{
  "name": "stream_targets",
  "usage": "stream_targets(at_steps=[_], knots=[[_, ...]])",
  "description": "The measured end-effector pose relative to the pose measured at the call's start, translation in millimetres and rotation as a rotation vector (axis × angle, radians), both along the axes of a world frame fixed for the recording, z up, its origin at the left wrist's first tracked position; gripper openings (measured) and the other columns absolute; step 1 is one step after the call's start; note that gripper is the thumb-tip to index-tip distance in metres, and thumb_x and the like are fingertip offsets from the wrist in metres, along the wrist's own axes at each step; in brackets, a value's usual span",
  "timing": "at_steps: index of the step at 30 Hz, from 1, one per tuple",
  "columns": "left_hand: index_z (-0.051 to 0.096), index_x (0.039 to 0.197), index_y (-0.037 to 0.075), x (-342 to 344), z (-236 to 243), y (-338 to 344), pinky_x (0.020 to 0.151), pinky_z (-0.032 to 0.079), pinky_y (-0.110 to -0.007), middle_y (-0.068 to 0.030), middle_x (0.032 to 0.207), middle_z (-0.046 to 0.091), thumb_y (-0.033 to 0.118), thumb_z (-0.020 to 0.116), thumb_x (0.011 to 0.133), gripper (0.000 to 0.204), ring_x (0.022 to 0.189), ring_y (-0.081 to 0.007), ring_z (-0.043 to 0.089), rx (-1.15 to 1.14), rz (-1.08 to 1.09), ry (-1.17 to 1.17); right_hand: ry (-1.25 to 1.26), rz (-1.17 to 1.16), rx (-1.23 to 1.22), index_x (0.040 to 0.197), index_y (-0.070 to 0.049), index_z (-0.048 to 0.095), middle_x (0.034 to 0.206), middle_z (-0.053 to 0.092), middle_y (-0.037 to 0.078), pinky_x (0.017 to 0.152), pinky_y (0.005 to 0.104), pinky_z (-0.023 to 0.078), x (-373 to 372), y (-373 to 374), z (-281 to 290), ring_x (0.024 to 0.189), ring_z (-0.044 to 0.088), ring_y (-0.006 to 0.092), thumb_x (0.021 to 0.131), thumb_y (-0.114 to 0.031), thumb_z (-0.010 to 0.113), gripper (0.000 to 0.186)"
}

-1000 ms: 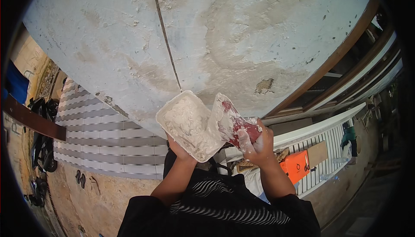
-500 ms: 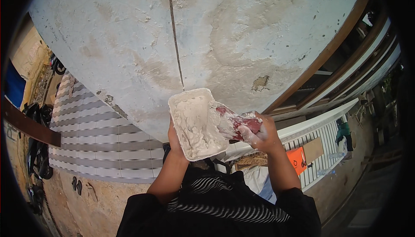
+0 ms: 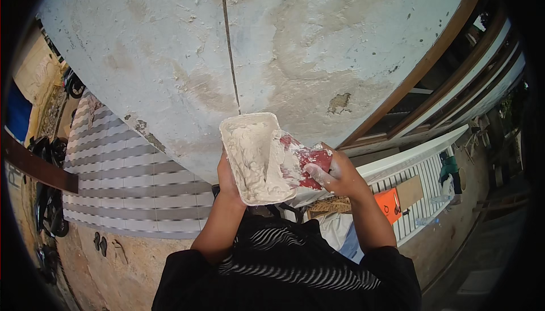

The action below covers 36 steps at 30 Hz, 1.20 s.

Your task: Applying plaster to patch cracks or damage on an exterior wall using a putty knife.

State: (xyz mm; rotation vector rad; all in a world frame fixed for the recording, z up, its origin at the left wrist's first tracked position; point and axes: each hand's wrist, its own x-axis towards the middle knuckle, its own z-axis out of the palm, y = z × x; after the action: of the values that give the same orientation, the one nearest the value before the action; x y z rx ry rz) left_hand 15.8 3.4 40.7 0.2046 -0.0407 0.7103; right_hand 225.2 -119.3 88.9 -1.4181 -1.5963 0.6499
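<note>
In front of the wall, my left hand [image 3: 227,181] grips a white rectangular tub [image 3: 231,143] by its left side, fingers mostly hidden behind it. Pale cream putty [image 3: 256,172] lies inside, with a scooped hollow running down the middle. My right hand [image 3: 339,176] is closed around a red putty scraper [image 3: 311,179], thumb on its near face. White smears cover the scraper, and its left edge meets the tub's right rim. Putty also coats my right thumb and fingers.
Ahead rises a patchy whitish wall [image 3: 318,38] with a dark vertical groove [image 3: 228,38]. Wood-framed windows [image 3: 414,101] are at right, above a white slatted bench [image 3: 409,226] with an orange bag [image 3: 388,205]. Striped tiles [image 3: 136,180] and sandals [image 3: 100,244] lie at left.
My right hand and the scraper have shifted slightly left. The putty now has a deeper hollow and more of it sits along the tub's right side. The tub has risen slightly.
</note>
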Motion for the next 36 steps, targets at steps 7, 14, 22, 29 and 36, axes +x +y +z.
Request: stream_targets(at_steps=[7, 14, 22, 29, 36], knots=[[0.039, 0.144, 0.007, 7, -10, -4, 0.102, 0.045, -0.052, -0.0172, 0.14, 0.05, 0.051, 0.033, 0.101, 0.063, 0.124, -0.0363, 0.053, -0.118, 0.007, 0.035, 0.166, 0.006, -0.162, 0.115, 0.005, 0.055, 0.079, 0.067, 0.013, 0.072, 0.0324, 0.049, -4, -9, -6, 0.07, 0.061, 0.0151, 0.091, -0.018, 0.067, 0.036], [0.036, 0.147, 0.008, 12, -13, -10, 0.103, 0.044, -0.052, -0.0173, 0.142, 0.048, 0.055, 0.032, 0.1, 0.066, 0.125, -0.0367, 0.052, -0.119, 0.044, 0.08, 0.664, -0.18, -0.216, 0.111, 0.001, 0.058, 0.097, 0.067, 0.005, 0.078, 0.0267, 0.05, -22, -11, -32, 0.084, 0.06, 0.0085, 0.096, -0.009, 0.061, 0.018], [0.032, 0.148, 0.008, 19, -15, -17, 0.105, 0.042, -0.053, -0.0176, 0.144, 0.045, 0.06, 0.031, 0.098, 0.072, 0.127, -0.0371, 0.049, -0.068, 0.046, 0.165, 1.152, -0.31, -0.305, 0.113, 0.004, 0.056, 0.107, 0.065, 0.013, 0.081, 0.0339, 0.058, -24, -10, -29, 0.092, 0.067, 0.0196, 0.094, -0.006, 0.06, 0.023], [0.032, 0.148, 0.008, 23, -24, -19, 0.105, 0.042, -0.053, -0.0161, 0.144, 0.045, 0.063, 0.03, 0.098, 0.074, 0.127, -0.037, 0.049, -0.057, 0.138, 0.286, 1.177, -0.324, -0.333, 0.113, 0.004, 0.056, 0.102, 0.065, 0.011, 0.078, 0.0319, 0.058, -25, -15, -37, 0.088, 0.067, 0.0183, 0.095, -0.005, 0.058, 0.02], [0.033, 0.148, 0.01, 23, -23, -20, 0.105, 0.041, -0.055, -0.0151, 0.145, 0.043, 0.065, 0.029, 0.097, 0.075, 0.129, -0.0379, 0.047, -0.062, 0.144, 0.265, 1.261, -0.275, -0.267, 0.114, 0.003, 0.057, 0.102, 0.066, 0.011, 0.065, 0.0284, 0.056, -7, -19, -43, 0.082, 0.068, 0.0179, 0.096, -0.01, 0.057, 0.023]])
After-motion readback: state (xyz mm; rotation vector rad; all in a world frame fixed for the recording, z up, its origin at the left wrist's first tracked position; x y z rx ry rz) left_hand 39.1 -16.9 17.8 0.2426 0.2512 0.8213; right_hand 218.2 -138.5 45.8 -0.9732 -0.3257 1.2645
